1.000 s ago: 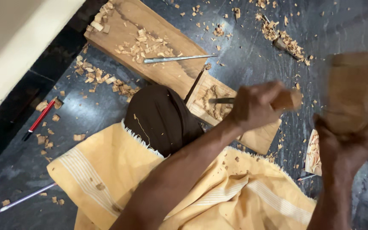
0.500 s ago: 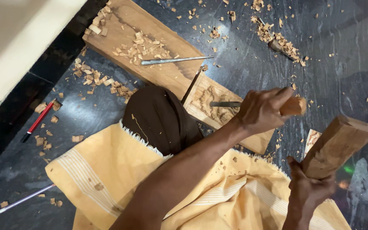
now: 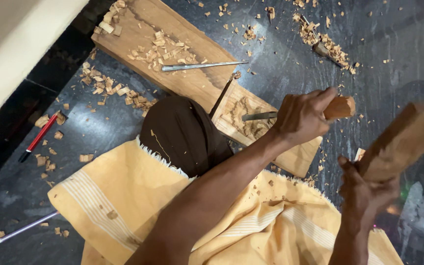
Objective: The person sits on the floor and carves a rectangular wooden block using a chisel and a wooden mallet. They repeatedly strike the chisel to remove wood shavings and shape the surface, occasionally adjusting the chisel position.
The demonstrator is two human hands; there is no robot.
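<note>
1. The carved panel (image 3: 266, 132) lies on the dark stone floor (image 3: 290, 59), its near edge by the yellow cloth (image 3: 123, 196); a long plank (image 3: 172, 54) crowds its far end.
2. Pale wood chips (image 3: 123, 93) litter the smooth floor.
3. The left hand (image 3: 300, 118) has its grip clamped on the wooden-handled chisel (image 3: 339, 107), blade on the panel.
4. The right hand (image 3: 366, 191) has its grip clamped on the wooden mallet (image 3: 403, 140), raised just right of the chisel handle.

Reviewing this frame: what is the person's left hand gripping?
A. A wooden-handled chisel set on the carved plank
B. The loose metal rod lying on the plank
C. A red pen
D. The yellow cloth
A: the left hand is wrapped around the wooden-handled chisel, whose metal blade meets the carved plank, while the right hand holds a wooden mallet.
</note>
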